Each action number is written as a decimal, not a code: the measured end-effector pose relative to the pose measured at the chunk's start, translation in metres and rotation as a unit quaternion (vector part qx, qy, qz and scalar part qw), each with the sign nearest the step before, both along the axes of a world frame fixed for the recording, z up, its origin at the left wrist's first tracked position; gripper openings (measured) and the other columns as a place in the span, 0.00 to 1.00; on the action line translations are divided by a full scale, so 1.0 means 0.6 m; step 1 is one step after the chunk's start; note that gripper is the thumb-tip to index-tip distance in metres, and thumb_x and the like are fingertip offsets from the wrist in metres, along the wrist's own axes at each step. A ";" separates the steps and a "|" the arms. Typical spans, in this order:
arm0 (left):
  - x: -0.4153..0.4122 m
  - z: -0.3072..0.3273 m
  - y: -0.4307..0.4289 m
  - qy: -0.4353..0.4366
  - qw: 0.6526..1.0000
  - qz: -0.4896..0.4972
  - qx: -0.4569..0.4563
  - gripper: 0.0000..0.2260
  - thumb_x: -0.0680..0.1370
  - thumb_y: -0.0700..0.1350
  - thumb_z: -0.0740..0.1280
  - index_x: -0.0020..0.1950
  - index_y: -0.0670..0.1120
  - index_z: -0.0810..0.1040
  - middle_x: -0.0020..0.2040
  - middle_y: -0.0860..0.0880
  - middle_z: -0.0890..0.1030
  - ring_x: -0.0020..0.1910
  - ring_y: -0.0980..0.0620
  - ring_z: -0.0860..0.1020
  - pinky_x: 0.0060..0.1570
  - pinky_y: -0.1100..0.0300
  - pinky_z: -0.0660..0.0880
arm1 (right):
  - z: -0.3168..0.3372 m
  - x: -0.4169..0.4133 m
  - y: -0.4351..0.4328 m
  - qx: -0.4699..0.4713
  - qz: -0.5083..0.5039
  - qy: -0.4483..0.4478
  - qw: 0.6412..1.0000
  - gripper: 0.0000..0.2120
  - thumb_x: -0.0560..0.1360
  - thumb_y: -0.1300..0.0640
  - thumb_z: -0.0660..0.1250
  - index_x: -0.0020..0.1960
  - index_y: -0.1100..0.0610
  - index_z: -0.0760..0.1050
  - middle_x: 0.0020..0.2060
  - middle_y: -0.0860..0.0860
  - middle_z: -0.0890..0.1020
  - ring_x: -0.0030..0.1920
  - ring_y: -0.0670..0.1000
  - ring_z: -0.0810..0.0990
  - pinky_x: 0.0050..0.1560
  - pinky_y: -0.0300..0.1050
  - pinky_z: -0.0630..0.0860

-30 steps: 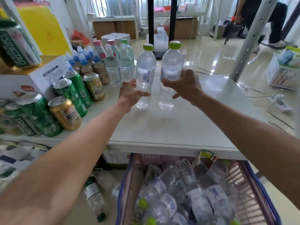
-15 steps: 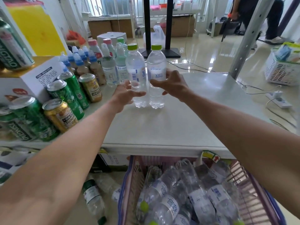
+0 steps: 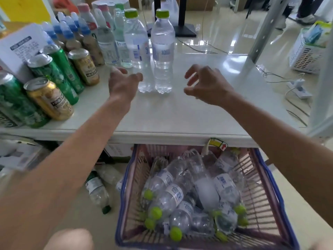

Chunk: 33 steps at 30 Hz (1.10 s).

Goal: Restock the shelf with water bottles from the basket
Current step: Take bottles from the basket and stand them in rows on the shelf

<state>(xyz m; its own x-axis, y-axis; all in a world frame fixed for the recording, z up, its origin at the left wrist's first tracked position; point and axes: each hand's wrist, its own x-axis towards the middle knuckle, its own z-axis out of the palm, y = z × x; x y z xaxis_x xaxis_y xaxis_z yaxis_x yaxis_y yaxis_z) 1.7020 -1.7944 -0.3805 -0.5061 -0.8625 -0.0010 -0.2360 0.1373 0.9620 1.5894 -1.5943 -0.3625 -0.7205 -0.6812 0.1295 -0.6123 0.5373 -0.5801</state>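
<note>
Two clear water bottles with green caps stand upright side by side on the white shelf (image 3: 189,114): the left bottle (image 3: 137,46) and the right bottle (image 3: 163,49). My left hand (image 3: 122,83) hovers just in front of the left bottle, fingers apart and empty. My right hand (image 3: 205,85) is to the right of the right bottle, apart from it, fingers curled and spread, holding nothing. Below the shelf edge, a pink basket with a blue rim (image 3: 270,186) holds several more green-capped water bottles (image 3: 173,195) lying on their sides.
Green and gold cans (image 3: 48,98) and blue-capped and other drink bottles (image 3: 106,40) fill the shelf's left side. A grey upright post (image 3: 264,27) rises at the right. A bottle (image 3: 97,192) lies on the floor left of the basket. A white basket (image 3: 308,51) stands far right.
Both bottles were carried left, set down on the shelf and let go. Both hands have drawn back from them and opened.
</note>
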 end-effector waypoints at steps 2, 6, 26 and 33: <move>0.074 -0.014 0.059 0.071 0.990 -0.092 -0.078 0.08 0.73 0.35 0.69 0.47 0.46 0.76 0.41 0.47 0.81 0.41 0.48 0.81 0.37 0.60 0.76 | -0.001 0.036 0.065 0.011 0.084 -0.041 0.996 0.07 0.76 0.62 0.73 0.53 0.57 0.82 0.38 0.50 0.87 0.37 0.48 0.87 0.39 0.46 0.85; 0.175 -0.115 0.146 -0.130 0.851 -0.495 -0.116 0.18 0.72 0.25 0.61 0.48 0.44 0.81 0.42 0.46 0.84 0.42 0.48 0.84 0.45 0.45 0.81 | -0.075 0.096 0.160 0.124 0.204 -0.016 0.971 0.04 0.79 0.58 0.71 0.51 0.50 0.83 0.34 0.42 0.85 0.34 0.41 0.85 0.38 0.37 0.82; 0.117 -0.289 0.196 -0.351 0.416 -0.762 -0.351 0.40 0.74 0.29 0.70 0.79 0.61 0.65 0.84 0.56 0.53 0.84 0.50 0.47 0.80 0.41 0.51 | -0.344 0.047 0.294 0.394 0.220 0.031 0.892 0.42 0.76 0.67 0.68 0.78 0.35 0.57 0.66 0.56 0.72 0.57 0.56 0.80 0.49 0.46 0.78; 0.109 -0.292 0.186 -0.279 0.435 -0.791 -0.327 0.38 0.66 0.37 0.79 0.73 0.57 0.73 0.78 0.55 0.69 0.79 0.51 0.63 0.75 0.42 0.65 | -0.339 0.064 0.296 0.364 0.280 0.151 0.875 0.42 0.69 0.64 0.76 0.76 0.39 0.66 0.80 0.51 0.61 0.80 0.56 0.61 0.74 0.62 0.66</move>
